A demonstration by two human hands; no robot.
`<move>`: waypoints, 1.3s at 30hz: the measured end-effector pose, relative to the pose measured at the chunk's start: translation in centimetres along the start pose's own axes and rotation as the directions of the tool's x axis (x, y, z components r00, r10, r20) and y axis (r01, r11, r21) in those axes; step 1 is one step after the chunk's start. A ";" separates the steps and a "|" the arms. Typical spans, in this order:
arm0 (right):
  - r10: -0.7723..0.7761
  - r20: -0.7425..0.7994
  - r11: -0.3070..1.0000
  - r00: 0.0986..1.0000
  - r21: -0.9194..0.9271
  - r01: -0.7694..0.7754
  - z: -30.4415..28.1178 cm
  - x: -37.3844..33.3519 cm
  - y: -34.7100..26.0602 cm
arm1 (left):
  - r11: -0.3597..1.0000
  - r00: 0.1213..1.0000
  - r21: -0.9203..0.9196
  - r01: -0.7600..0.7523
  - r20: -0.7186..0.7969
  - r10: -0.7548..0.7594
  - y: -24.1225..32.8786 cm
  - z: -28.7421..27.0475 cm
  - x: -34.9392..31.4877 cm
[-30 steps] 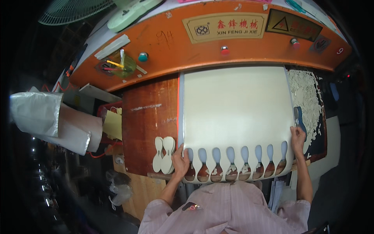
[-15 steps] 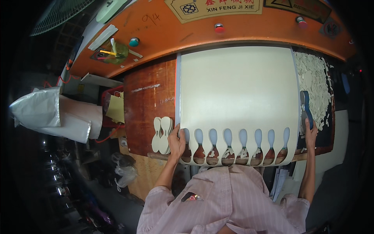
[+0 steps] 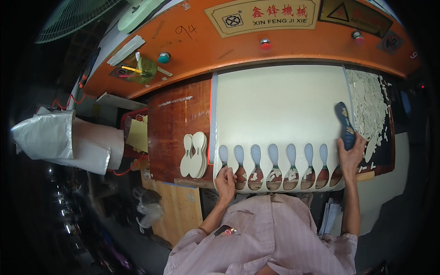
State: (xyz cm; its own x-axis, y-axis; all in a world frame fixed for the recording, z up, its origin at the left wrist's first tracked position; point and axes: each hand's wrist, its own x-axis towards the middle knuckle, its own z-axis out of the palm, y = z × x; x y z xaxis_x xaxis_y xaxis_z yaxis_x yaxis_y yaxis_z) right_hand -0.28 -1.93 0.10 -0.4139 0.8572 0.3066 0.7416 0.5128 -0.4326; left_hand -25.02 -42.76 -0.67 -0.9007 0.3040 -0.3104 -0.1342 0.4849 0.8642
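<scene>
A large cream sheet lies across the press bed, with a row of insole-shaped holes along its near edge. At the near left corner, my left hand has its fingers curled in on the sheet beside the first holes. Over the sheet's right side, my right hand grips the near end of a dark blue insole-shaped cutting die. The die is tilted with its far end pointing away from me. Left of the sheet, cut insole pieces sit stacked in two overlapping piles.
An orange press beam with push buttons spans the far side. Pale offcuts are heaped on the right. On the left are a reddish-brown board, a pen holder on the beam, a silver-wrapped roll and a fan.
My right hand has lifted the die from the right edge and brought it left over the sheet. My left hand has shifted right and nearer to me, from the sheet's edge to the holes.
</scene>
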 end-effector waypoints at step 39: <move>-0.398 0.131 0.751 0.908 0.616 0.240 21.2 -9.3 -42.9 | 0.963 0.936 0.149 -0.225 0.309 0.171 -4.8 -7.4 8.0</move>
State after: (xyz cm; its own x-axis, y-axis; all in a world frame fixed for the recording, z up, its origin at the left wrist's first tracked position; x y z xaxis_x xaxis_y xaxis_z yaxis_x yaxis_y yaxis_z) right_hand -39.44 -30.85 -2.11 -0.7401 0.5808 0.3390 0.1325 0.6202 -0.7732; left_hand -34.66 -48.77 -4.37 -0.7378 0.6208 -0.2649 0.1354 0.5206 0.8430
